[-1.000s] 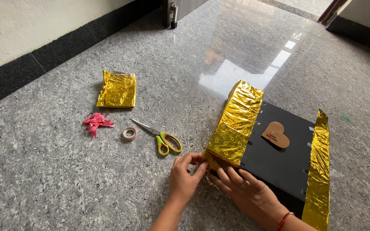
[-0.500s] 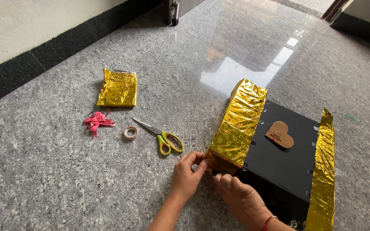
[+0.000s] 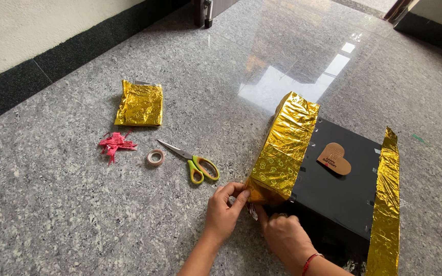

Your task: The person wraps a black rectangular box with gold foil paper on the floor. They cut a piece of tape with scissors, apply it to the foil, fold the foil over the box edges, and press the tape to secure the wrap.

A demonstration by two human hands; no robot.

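My right hand had slid lower down the black box, fingers curled against its near side. Left hand pinched the gold foil strip corner. Brown heart tag on top; second gold strip along the right edge.

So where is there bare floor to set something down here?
Open floor lies nearest the camera, left of the left hand, and beyond the black box toward the doorway. It is crowded around the gold foil piece, pink bow, tape roll and scissors.
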